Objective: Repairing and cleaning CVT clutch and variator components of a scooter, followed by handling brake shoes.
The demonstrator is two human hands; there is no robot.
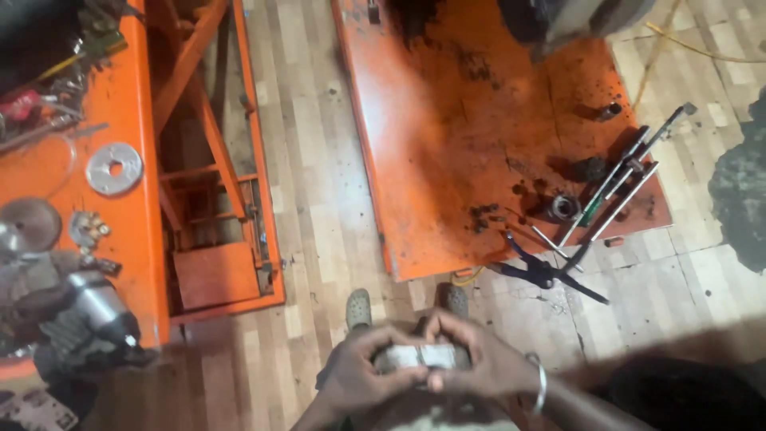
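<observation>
Both my hands are together at the bottom middle of the head view, gripping one small greyish metal part point(419, 357) between them. My left hand point(363, 377) wraps its left end and my right hand point(479, 359), with a metal bangle on the wrist, wraps its right end. The fingers hide most of the part, and it is blurred. My two shoes show just beyond the hands on the wooden floor.
An orange steel platform point(447, 160), stained with dark grease, lies ahead with long metal rods point(622, 187), a small bearing point(564, 207) and blue-handled pliers point(546, 273) at its near right corner. At left is an orange workbench point(128, 231) with a round disc point(114, 168), tools and a grey motor-like unit point(88, 307).
</observation>
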